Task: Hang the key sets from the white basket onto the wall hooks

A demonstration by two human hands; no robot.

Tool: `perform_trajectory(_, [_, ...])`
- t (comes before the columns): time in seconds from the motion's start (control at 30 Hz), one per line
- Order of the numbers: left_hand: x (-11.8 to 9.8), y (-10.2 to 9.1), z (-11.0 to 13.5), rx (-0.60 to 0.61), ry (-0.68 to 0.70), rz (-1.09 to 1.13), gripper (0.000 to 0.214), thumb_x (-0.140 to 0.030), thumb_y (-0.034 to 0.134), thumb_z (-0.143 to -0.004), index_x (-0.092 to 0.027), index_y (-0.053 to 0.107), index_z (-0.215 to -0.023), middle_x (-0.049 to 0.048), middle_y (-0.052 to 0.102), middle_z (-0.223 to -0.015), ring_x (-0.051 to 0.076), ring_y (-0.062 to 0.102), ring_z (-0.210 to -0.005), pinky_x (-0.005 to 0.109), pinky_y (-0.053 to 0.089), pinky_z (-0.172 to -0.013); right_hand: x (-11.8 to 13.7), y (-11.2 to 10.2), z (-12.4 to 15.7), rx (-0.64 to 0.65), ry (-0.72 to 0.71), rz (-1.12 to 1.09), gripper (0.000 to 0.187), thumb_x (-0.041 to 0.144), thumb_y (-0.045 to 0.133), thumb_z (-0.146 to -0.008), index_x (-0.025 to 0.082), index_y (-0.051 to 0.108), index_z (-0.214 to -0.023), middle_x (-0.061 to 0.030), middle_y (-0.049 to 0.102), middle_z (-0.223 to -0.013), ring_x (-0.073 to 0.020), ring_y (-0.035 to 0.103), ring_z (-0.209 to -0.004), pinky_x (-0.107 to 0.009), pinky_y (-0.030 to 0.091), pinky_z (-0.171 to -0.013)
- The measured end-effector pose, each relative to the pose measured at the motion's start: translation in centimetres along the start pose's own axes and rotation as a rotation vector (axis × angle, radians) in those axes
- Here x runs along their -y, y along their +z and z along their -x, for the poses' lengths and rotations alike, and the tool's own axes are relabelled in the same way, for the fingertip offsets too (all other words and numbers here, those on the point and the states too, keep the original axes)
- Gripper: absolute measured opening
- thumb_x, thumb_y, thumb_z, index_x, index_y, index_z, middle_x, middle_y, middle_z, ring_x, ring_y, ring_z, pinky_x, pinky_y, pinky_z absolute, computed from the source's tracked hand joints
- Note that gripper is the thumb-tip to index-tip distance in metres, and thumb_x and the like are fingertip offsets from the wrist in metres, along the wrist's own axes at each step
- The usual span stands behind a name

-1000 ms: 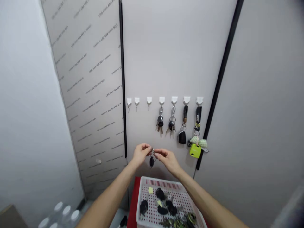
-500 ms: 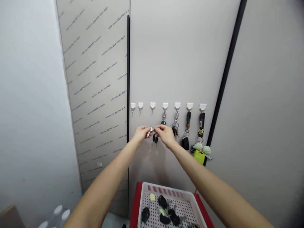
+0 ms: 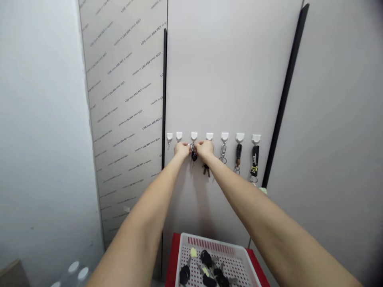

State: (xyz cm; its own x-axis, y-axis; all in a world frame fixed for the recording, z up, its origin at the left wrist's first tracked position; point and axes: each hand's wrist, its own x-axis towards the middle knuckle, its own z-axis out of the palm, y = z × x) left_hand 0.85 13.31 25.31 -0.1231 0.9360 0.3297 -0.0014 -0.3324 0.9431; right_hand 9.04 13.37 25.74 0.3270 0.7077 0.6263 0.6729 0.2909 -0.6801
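This is a room corner, in a home or an office; which is unclear. A plain white wall [image 3: 44, 119] meets tall cabinet doors [image 3: 233, 79] with long black handles [image 3: 285, 95]; one panel [image 3: 122, 95] bears repeated print. White hooks [image 3: 225, 136] carry keys [image 3: 207, 171]; white-capped bottles [image 3: 83, 273] stand low.

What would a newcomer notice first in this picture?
Probably the left hand and right hand, pinching a bunch of keys just below the third white hook from the left. The row of seven white hooks across the pale panel stands out next, then the white basket below, holding more black-headed keys.
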Motion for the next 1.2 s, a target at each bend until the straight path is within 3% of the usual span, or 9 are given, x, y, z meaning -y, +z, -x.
perform_trajectory(0.13, [2.3, -1.0, 0.7, 0.008, -0.047, -0.024, 0.007, -0.014, 0.051, -0.059, -0.009, 0.051, -0.064, -0.0013, 0.047, -0.043, 0.007, 0.045, -0.041, 0.02, 0.037, -0.046, 0.1, -0.5, 1.2, 0.047, -0.057, 0.053, 0.019, 0.019, 0.043, -0.061, 0.012, 0.061, -0.066, -0.008, 0.06, -0.063, -0.016, 0.054, -0.066, -0.025, 0.039, -0.062])
perform_trajectory(0.27, [6.0, -2.7, 3.6, 0.052, -0.142, -0.041, 0.01, -0.016, 0.047, -0.062, -0.009, 0.051, -0.069, -0.0012, 0.049, -0.048, 0.005, 0.045, -0.041, 0.018, 0.036, -0.045, -1.5, -1.8, 4.5, 0.069, -0.213, 0.131, 0.028, 0.018, 0.042, -0.063, 0.01, 0.057, -0.085, -0.0091, 0.059, -0.081, -0.0157, 0.053, -0.076, -0.025, 0.037, -0.07])
perform_trajectory(0.37, [9.8, -3.2, 7.1, 0.188, -0.198, -0.082, 0.012, -0.015, 0.046, -0.062, -0.009, 0.052, -0.07, -0.001, 0.05, -0.049, 0.005, 0.045, -0.042, 0.017, 0.035, -0.046, -4.9, -2.6, 8.7, 0.176, -0.191, 0.141, 0.028, 0.018, 0.042, -0.063, 0.01, 0.056, -0.086, -0.0074, 0.06, -0.08, -0.0135, 0.054, -0.07, -0.023, 0.038, -0.067])
perform_trajectory(0.5, [15.6, -2.7, 12.5, 0.425, -0.23, -0.251, 0.015, -0.011, 0.046, -0.059, -0.009, 0.054, -0.071, -0.0015, 0.05, -0.048, 0.005, 0.043, -0.042, 0.018, 0.035, -0.047, -11.5, -3.2, 15.8, 0.506, -0.036, 0.177, 0.025, 0.02, 0.042, -0.064, 0.013, 0.058, -0.08, -0.0053, 0.061, -0.07, -0.0129, 0.054, -0.06, -0.023, 0.04, -0.059])
perform_trajectory(0.57, [18.2, -2.3, 15.0, 0.51, -0.207, -0.365, 0.016, -0.012, 0.046, -0.058, -0.01, 0.055, -0.072, -0.0004, 0.052, -0.051, 0.006, 0.043, -0.044, 0.019, 0.036, -0.049, -14.6, -3.5, 19.1, 0.62, -0.007, 0.191, 0.024, 0.019, 0.041, -0.064, 0.014, 0.059, -0.079, -0.0051, 0.061, -0.074, -0.0134, 0.054, -0.063, -0.023, 0.039, -0.06])
perform_trajectory(0.67, [21.0, -1.8, 17.6, 0.572, -0.108, -0.519, 0.018, -0.014, 0.047, -0.058, -0.013, 0.057, -0.072, 0.0025, 0.056, -0.061, 0.01, 0.048, -0.055, 0.022, 0.037, -0.057, -17.9, -4.1, 22.6, 0.682, 0.012, 0.242, 0.023, 0.02, 0.041, -0.064, 0.018, 0.059, -0.078, -0.0037, 0.061, -0.075, -0.0142, 0.054, -0.065, -0.024, 0.039, -0.061])
perform_trajectory(0.8, [22.6, -1.3, 19.2, 0.569, -0.01, -0.61, 0.022, -0.012, 0.049, -0.055, -0.015, 0.057, -0.076, 0.0049, 0.058, -0.073, 0.014, 0.049, -0.068, 0.024, 0.036, -0.066, -19.4, -4.3, 24.7, 0.69, -0.001, 0.284, 0.025, 0.022, 0.043, -0.064, 0.018, 0.057, -0.083, -0.0066, 0.059, -0.083, -0.0168, 0.052, -0.074, -0.027, 0.037, -0.068])
perform_trajectory(0.93, [23.1, -0.8, 19.5, 0.58, -0.086, -0.63, 0.02, -0.012, 0.047, -0.056, -0.013, 0.057, -0.075, 0.0049, 0.058, -0.068, 0.012, 0.05, -0.062, 0.023, 0.037, -0.062, -19.2, -3.7, 25.2, 0.749, -0.092, 0.225, 0.029, 0.022, 0.044, -0.064, 0.016, 0.054, -0.09, -0.008, 0.057, -0.088, -0.0174, 0.049, -0.082, -0.028, 0.033, -0.074])
perform_trajectory(1.2, [23.8, -0.7, 19.3, 0.62, -0.089, -0.609, 0.014, -0.015, 0.045, -0.057, -0.013, 0.057, -0.065, 0.0026, 0.056, -0.06, 0.011, 0.048, -0.058, 0.021, 0.035, -0.056, -19.6, -3.2, 25.4, 0.8, -0.015, 0.066, 0.028, 0.022, 0.045, -0.062, 0.018, 0.055, -0.088, -0.0042, 0.059, -0.074, -0.0146, 0.051, -0.066, -0.025, 0.036, -0.063])
